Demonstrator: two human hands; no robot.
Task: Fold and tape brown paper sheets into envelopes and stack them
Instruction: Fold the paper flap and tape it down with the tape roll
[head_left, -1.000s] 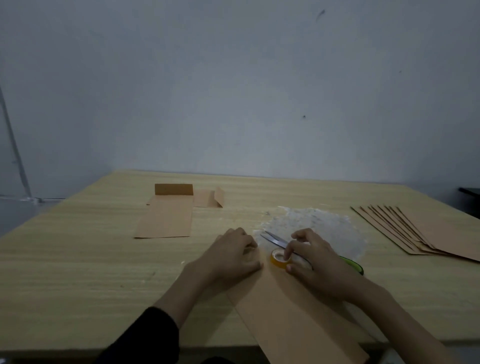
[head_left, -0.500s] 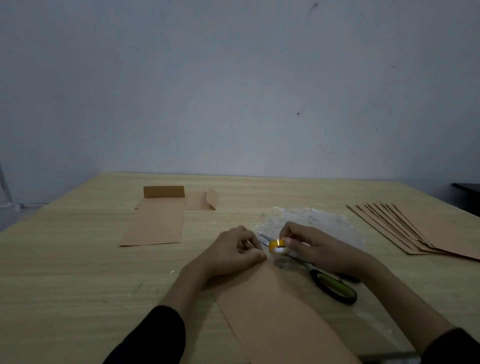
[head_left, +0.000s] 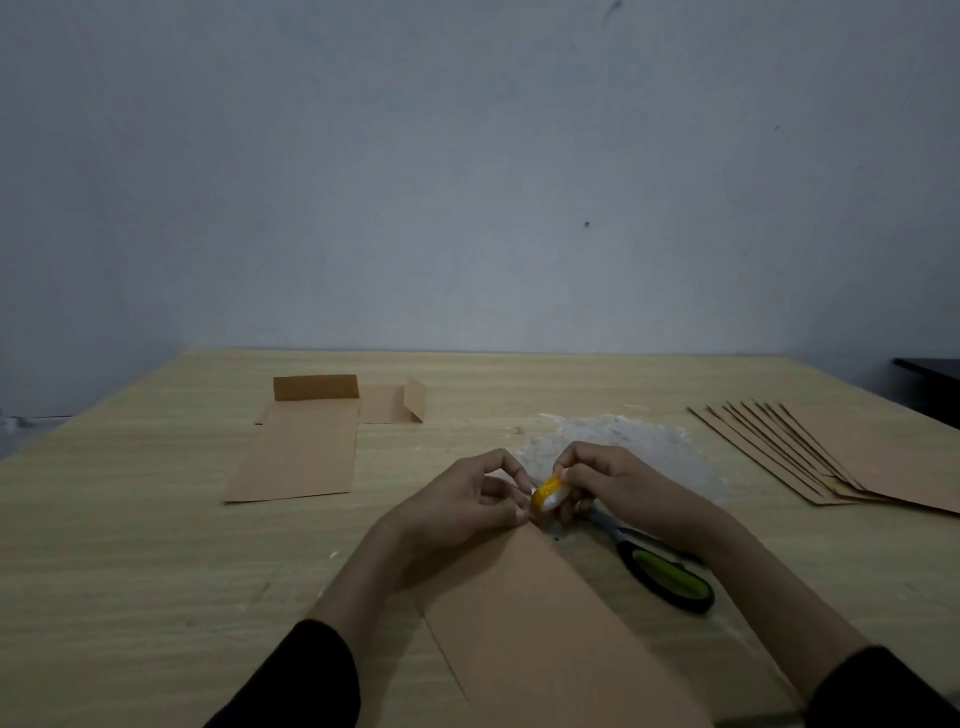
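Head view: finished envelopes (head_left: 301, 452) lie far left on the table (head_left: 130, 571), out of the work's way. The left grip (head_left: 462, 499) pinches at the edge of the tape roll (head_left: 546, 493), probably hunting its free end, while the right grip (head_left: 613, 483) clasps it above the folded sheet (head_left: 545, 623), near centre. Scissors (head_left: 670, 577) wait beside; unfolded sheets (head_left: 831, 457) fan far right.
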